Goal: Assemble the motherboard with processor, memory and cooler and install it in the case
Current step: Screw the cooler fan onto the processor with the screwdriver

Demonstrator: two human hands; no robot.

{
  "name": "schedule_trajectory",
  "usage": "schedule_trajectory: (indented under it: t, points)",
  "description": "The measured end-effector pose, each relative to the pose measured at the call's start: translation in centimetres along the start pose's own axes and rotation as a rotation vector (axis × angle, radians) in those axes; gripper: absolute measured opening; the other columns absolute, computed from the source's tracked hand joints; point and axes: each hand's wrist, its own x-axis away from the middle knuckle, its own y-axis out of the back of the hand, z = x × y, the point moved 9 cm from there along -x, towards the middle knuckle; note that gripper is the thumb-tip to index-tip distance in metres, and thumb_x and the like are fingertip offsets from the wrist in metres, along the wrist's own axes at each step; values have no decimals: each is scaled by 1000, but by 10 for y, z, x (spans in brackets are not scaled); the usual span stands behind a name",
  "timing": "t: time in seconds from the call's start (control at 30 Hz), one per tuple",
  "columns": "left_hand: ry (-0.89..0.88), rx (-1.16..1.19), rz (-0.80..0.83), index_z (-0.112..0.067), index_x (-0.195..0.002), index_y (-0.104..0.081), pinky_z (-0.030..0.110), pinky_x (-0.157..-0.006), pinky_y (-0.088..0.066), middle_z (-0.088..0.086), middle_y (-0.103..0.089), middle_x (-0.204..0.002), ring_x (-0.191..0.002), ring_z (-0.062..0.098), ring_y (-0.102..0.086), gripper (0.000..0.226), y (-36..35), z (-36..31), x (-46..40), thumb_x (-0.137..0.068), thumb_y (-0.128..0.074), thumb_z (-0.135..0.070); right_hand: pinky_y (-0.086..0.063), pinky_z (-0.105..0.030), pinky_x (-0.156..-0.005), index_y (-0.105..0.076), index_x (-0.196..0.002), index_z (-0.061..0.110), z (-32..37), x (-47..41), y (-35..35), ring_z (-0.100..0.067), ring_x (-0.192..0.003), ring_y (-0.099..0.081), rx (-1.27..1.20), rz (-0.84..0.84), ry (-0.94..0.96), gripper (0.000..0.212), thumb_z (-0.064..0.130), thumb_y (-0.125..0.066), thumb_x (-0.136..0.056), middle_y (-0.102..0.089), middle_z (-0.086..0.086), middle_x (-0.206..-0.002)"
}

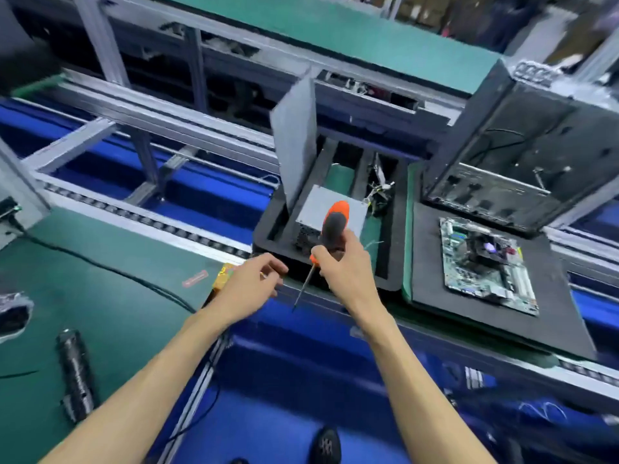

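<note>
Above the tray [264, 231] — right hand [341, 266] grips screwdriver [330, 229]; left hand [249, 284] loosely curled, empty.

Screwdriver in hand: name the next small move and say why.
Probably carry the screwdriver rightward to the motherboard: the right hand grips it over the tray, while the board lies apart on the black mat, outside the case.

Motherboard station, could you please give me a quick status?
Right hand grips orange-black screwdriver; left hand loosely curled. Green motherboard flat on black foam pad, outside dark metal case.
</note>
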Motion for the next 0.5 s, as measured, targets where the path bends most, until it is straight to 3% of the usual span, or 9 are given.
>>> schedule_trajectory:
  t: [0.07,0.1,0.27,0.4,0.5]
  points:
    - [-62,-37,65,-23,-95,-66,35,-64,-55,0,-71,-83,-65,10,-67,22,-35,-29,-9,-94,-51,-7,-48,-17,-64,-58,-92,31,-15,5,45,-6,-69,-59,-6,-84,-5,13,35,-63,-80,-66,7,-79]
    - [-91,-47,97,-24,-95,-66,32,-62,-53,0,-71,-83,-65,9,-67,23,-54,-45,-14,-93,-51,-7,-45,-16,-61,-59,-92,31,-23,7,68,-6,-68,-58,-10,-123,-15,13,35,-63,-80,-67,6,-79]
    - [-180,-84,240,-28,-96,-65,22,-60,-46,-3,-71,-84,-65,9,-68,24,-157,-113,-34,-93,-51,-9,-51,-37,-72,-59,-93,29,-70,19,175,-25,-78,-65,-38,-248,-93,18,36,-61,-77,-69,-1,-86]
    - [-228,-129,322,-27,-94,-64,26,-61,-50,-2,-69,-80,-63,12,-67,23,-243,-160,-45,-92,-53,-7,-54,-42,-73,-59,-90,31,-109,27,262,-26,-75,-66,-37,-340,-129,25,46,-58,-70,-69,0,-82]
    - [-271,-151,352,-29,-90,-61,29,-61,-51,0,-69,-82,-61,12,-65,27,-299,-194,-52,-92,-52,-4,-56,-43,-67,-57,-91,34,-139,31,322,-24,-68,-68,-53,-409,-146,20,44,-60,-75,-72,2,-83]
